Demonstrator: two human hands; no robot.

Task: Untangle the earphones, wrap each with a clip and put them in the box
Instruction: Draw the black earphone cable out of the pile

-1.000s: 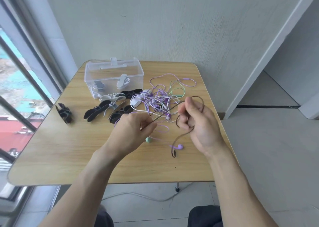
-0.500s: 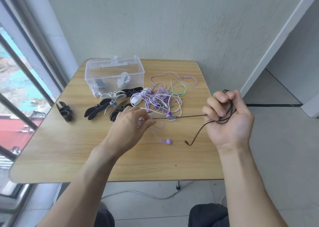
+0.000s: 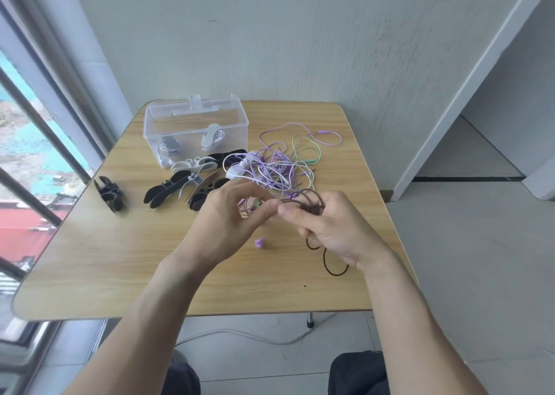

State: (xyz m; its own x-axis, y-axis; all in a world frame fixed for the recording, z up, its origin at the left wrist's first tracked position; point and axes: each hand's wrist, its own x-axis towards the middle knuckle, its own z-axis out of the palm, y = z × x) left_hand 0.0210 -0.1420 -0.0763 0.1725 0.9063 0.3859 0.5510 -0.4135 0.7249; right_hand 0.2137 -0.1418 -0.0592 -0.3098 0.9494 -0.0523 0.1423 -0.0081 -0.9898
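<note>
My right hand (image 3: pixel 327 229) grips several loops of a dark brown earphone cable (image 3: pixel 312 198); its loose end (image 3: pixel 335 264) hangs onto the wooden table (image 3: pixel 120 268). My left hand (image 3: pixel 231 220) pinches the same cable right beside the right thumb. Behind the hands lies a tangle of purple, white and green earphones (image 3: pixel 279 166). A purple earbud (image 3: pixel 259 242) lies on the table between my wrists. The clear plastic box (image 3: pixel 240 118) stands open at the back left with two wrapped white earphones inside.
Black and white cable clips (image 3: pixel 180 184) lie in front of the box, and another black clip (image 3: pixel 109 195) sits near the table's left edge. A window frame runs along the left. The wall is close behind the table, with a doorway to the right.
My right hand, pulled out to the right half a second ago with the cable stretched taut, has come back to meet the left hand, adding another loop to the coil.
</note>
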